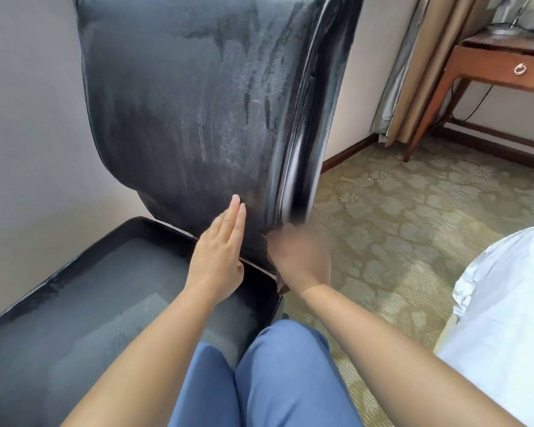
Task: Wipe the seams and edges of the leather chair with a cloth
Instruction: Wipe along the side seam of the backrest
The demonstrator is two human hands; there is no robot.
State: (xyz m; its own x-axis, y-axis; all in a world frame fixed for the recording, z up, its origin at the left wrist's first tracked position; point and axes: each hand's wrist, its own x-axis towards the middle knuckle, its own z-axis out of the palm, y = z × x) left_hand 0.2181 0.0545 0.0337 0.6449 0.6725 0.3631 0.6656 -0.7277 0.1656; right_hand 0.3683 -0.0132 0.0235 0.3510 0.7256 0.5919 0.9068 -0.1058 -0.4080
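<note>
Pressing flat, fingers straight, left hand (218,257) rests on chair (179,103) backrest, frame center. Right hand (296,260) blurred at backrest's lower right edge; grip unclear.

a patterned green carpet (413,217) is seen as the floor. on it, the black leather chair (182,118) is stood against the wall; right of the chair, a wooden desk (475,66) is planted, with white bedding (506,303) nearer.

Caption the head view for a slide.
Left hand flat on the black leather chair back; blurred right hand at its side seam.
</note>
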